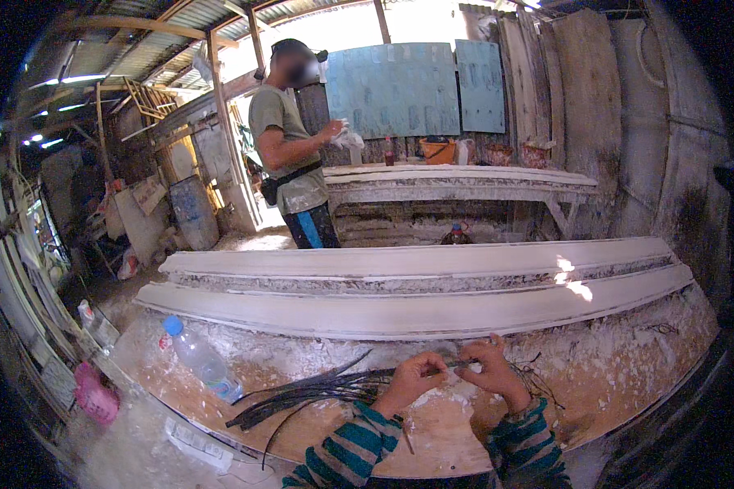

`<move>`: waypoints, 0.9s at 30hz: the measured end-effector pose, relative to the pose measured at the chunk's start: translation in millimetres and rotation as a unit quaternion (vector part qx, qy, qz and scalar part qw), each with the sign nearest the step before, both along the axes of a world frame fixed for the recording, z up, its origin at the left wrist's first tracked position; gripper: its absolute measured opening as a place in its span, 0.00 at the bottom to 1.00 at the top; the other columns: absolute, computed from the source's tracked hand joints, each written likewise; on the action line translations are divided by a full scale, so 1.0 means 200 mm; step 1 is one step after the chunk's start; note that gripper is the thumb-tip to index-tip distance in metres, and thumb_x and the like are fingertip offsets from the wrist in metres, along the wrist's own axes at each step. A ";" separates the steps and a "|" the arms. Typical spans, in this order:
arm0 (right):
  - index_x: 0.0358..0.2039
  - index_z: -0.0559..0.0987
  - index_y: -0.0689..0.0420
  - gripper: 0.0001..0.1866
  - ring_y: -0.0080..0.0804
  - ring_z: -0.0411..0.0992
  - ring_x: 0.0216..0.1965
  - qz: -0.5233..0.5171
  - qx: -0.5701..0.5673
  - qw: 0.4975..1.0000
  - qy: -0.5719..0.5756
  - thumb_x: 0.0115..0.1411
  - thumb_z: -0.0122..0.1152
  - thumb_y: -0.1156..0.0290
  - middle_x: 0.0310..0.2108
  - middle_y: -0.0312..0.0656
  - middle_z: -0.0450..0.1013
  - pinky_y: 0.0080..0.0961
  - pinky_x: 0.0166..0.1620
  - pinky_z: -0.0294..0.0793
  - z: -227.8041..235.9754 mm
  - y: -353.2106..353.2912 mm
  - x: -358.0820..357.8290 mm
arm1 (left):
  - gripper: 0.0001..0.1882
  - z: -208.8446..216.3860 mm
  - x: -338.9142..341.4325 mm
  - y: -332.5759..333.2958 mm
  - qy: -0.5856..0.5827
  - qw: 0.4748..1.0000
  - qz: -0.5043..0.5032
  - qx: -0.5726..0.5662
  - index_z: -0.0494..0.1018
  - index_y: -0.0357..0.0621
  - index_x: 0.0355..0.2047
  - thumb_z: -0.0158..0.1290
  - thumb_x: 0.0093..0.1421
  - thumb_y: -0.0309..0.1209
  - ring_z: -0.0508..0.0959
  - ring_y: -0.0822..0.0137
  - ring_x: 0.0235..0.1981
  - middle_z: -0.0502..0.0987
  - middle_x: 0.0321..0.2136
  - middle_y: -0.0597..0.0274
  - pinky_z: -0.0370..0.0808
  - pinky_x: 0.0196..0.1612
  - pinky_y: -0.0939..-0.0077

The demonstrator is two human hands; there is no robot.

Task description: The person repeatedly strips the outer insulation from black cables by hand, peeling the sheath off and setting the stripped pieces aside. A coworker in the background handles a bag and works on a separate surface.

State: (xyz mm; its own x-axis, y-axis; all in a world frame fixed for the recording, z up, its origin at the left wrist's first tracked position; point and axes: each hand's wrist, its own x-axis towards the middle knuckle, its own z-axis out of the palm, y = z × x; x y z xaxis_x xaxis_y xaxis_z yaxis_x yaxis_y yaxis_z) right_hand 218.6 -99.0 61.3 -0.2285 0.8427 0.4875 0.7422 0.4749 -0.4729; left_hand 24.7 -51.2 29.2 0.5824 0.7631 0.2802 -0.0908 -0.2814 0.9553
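Note:
My left hand (417, 379) and my right hand (493, 371) meet low over the plywood tabletop (196, 395), fingers pinched close to each other. What sits between the fingertips is too small to tell. A bundle of thin black strips (314, 389) lies beside my left hand and passes beneath it. More thin dark strands (542, 383) show past my right hand. Just beyond both hands run two long white moulding strips (367, 314), side by side across the table.
A clear plastic bottle with a blue cap (200, 359) lies at the table's left. Beyond the mouldings, a person in a grey-green shirt (289, 147) stands at a second white bench (448, 183) with an orange bucket (438, 150). A pink bag (96, 394) is at the left below.

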 end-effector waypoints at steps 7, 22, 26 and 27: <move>0.17 0.68 0.53 0.18 0.16 0.58 0.18 0.014 -0.174 0.948 0.265 0.57 0.52 0.55 0.15 0.29 0.61 0.17 0.22 0.58 -0.02 0.03 0.11 | 0.09 0.03 -0.07 0.06 -0.072 0.993 0.051 -0.076 0.69 0.37 0.35 0.53 0.53 0.22 0.73 0.75 0.29 0.74 0.28 0.64 0.71 0.33 0.83; 0.21 0.66 0.51 0.14 0.18 0.56 0.13 0.099 -0.153 0.756 0.629 0.60 0.47 0.58 0.10 0.26 0.55 0.22 0.28 0.64 0.10 -0.02 0.16 | 0.08 0.01 -0.10 0.13 -0.083 0.991 0.061 -0.086 0.71 0.35 0.36 0.50 0.55 0.22 0.70 0.74 0.21 0.73 0.22 0.64 0.69 0.25 0.82; 0.23 0.67 0.50 0.12 0.19 0.58 0.15 0.139 -0.078 0.720 0.675 0.61 0.46 0.59 0.11 0.26 0.57 0.22 0.29 0.65 0.11 -0.02 0.18 | 0.08 -0.01 -0.11 0.14 -0.067 0.995 0.066 -0.044 0.72 0.36 0.35 0.51 0.55 0.24 0.69 0.79 0.22 0.73 0.24 0.67 0.67 0.25 0.87; 0.24 0.67 0.50 0.11 0.18 0.58 0.15 0.138 -0.081 0.700 0.696 0.61 0.46 0.60 0.12 0.27 0.58 0.22 0.30 0.66 0.12 -0.02 0.19 | 0.08 -0.02 -0.11 0.14 -0.052 0.995 0.078 -0.034 0.72 0.36 0.35 0.51 0.55 0.24 0.70 0.79 0.22 0.73 0.24 0.67 0.68 0.25 0.87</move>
State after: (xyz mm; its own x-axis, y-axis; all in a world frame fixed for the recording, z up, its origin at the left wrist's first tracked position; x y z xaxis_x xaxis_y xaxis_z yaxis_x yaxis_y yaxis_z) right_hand 256.4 -103.6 84.9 0.2077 0.9301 0.3030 -0.5999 0.3658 -0.7115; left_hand 2.8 -22.4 26.2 0.4257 0.8616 0.2766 -0.1493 -0.2346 0.9606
